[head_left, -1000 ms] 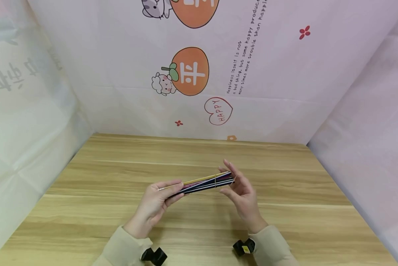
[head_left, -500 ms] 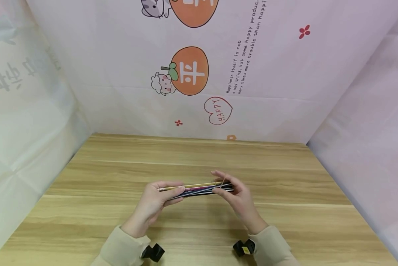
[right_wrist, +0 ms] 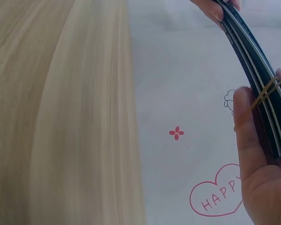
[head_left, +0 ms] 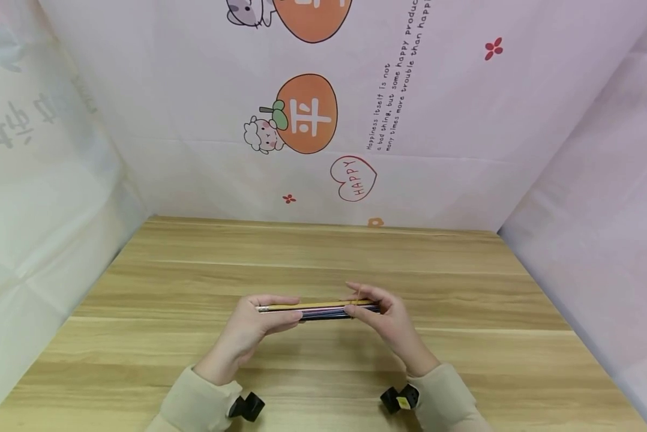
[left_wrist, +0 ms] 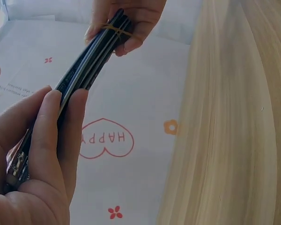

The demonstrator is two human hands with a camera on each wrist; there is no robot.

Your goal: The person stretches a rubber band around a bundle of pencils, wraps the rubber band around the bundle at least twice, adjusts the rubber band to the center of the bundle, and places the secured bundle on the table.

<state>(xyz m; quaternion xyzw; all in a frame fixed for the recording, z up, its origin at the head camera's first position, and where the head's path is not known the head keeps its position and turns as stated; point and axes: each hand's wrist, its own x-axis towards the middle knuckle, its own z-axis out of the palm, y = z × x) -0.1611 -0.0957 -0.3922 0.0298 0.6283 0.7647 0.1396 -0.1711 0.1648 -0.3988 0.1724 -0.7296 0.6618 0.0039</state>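
"Head view: how much room have those hands got?"

"Wood ahead and to both sides; the far edge of the table (head_left: 323, 255), against the printed cloth (head_left: 194, 90), lies well apart from them."

"And the pencil bundle (head_left: 326, 311)?"

"Nearly level above the wood, between the two. The left hand (head_left: 248, 327) curls thumb and fingers round one end; the right hand (head_left: 385, 316) pinches the other, thumb on the near side."

"It's yellow along the far edge, pinkish and dark blue nearer."

"Left wrist view shows dark, pale-striped pencils instead, and shiny metal ends by the palm."

"There the rubber band (left_wrist: 116, 29) plainly crosses itself; from the head it's a thin strand."
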